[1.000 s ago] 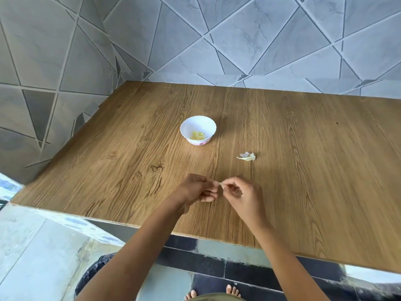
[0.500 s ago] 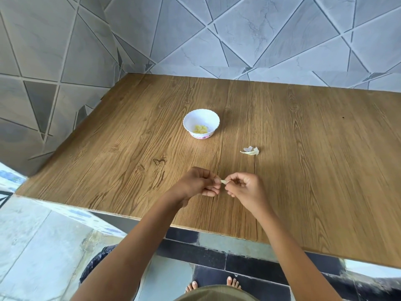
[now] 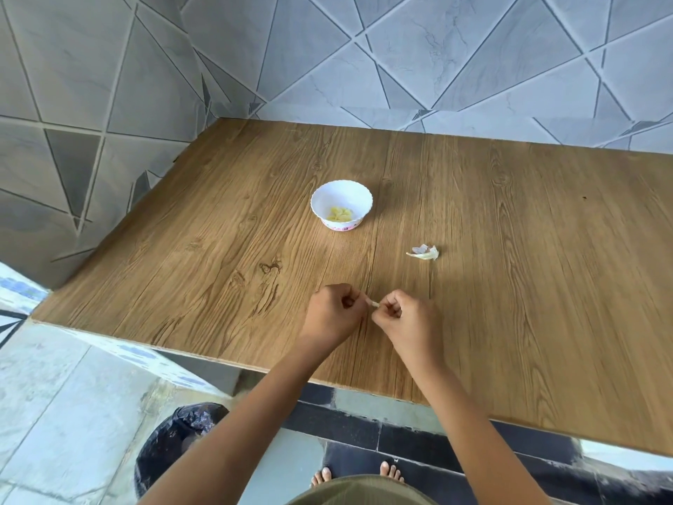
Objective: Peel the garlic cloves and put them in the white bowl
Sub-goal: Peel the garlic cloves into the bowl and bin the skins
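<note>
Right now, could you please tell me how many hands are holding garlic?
2: the bare left hand and bare right hand meet above the brown wooden table, both pinching the same small pale garlic clove.

I read table point(image 3: 528, 286) as matt wood-grain. White bowl point(image 3: 358, 198) smooth, glossy. Garlic skins point(image 3: 424, 252) papery. Wall tiles point(image 3: 437, 49) smooth, marbled. Bin liner point(image 3: 171, 450) shiny plastic.

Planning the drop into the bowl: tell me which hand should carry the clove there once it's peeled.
Left, probably. The white bowl lies almost straight ahead of the left hand, while the right hand is offset toward the garlic scraps. Both pinch the garlic clove now.
</note>
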Tool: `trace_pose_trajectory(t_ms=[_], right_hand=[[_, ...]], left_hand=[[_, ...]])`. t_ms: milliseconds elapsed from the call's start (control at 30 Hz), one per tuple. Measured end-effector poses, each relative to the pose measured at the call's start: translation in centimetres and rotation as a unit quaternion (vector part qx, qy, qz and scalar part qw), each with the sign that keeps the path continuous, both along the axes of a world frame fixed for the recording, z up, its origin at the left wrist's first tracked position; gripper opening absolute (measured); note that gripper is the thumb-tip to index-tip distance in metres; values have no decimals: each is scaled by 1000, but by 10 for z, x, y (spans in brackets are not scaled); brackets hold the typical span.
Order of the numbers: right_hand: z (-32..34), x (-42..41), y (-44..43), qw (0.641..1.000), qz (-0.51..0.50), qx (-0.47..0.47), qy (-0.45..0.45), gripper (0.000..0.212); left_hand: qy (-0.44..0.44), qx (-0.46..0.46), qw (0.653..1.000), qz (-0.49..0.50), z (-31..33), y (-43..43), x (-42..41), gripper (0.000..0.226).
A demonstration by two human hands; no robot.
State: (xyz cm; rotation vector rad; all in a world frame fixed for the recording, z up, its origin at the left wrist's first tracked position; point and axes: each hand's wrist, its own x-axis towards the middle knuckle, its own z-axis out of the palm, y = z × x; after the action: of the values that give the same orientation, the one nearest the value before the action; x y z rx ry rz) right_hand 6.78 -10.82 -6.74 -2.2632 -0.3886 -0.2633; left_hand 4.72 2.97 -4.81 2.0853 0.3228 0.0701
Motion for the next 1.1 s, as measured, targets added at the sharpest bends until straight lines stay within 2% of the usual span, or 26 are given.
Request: trace_pose_trajectory(t_ms=[100, 133, 233, 300, 333, 433, 567, 633, 733, 867, 900, 967, 1033, 1100], right_hand=[[-1, 5, -8, 1000, 19, 10, 4, 15], [0, 8, -11, 999, 34, 19, 13, 15], [0, 13, -13, 998, 62, 22, 20, 25], [0, 14, -9, 996, 75, 36, 37, 15], [0, 13, -8, 994, 85, 46, 46, 7], [1, 12, -7, 991, 99, 65, 63, 14], [4, 13, -7, 989, 122, 74, 44, 9], [5, 12, -9, 985, 141, 80, 64, 8], [9, 11, -12, 959, 156, 143, 187, 9], [19, 12, -15, 874, 148, 282, 366, 13], [21, 12, -16, 857, 145, 306, 388, 12], [24, 12, -16, 844, 133, 335, 398, 11], [23, 11, -15, 866, 118, 327, 359, 10], [21, 9, -15, 897, 117, 302, 302, 12]], left_hand=[[45, -176, 983, 5, 2, 5, -2, 11], [52, -200, 978, -2, 3, 8, -2, 11], [42, -214, 976, 5, 5, 11, -2, 13], [35, -215, 976, 16, 4, 11, 0, 13], [35, -208, 977, 16, 3, 10, 0, 12], [37, -175, 984, 0, 2, 12, 3, 8], [35, -131, 990, -39, 4, 15, 8, 8], [23, -115, 991, -70, 6, 19, 9, 7], [-45, -28, 989, -138, 7, 21, 10, 15], [-141, 47, 973, -175, 5, 20, 10, 9], [-139, 30, 974, -178, 4, 19, 10, 10], [-74, -87, 980, -161, 7, 17, 8, 12], [23, -224, 966, -129, 12, 15, 9, 14], [110, -313, 937, -110, 18, 16, 10, 16]])
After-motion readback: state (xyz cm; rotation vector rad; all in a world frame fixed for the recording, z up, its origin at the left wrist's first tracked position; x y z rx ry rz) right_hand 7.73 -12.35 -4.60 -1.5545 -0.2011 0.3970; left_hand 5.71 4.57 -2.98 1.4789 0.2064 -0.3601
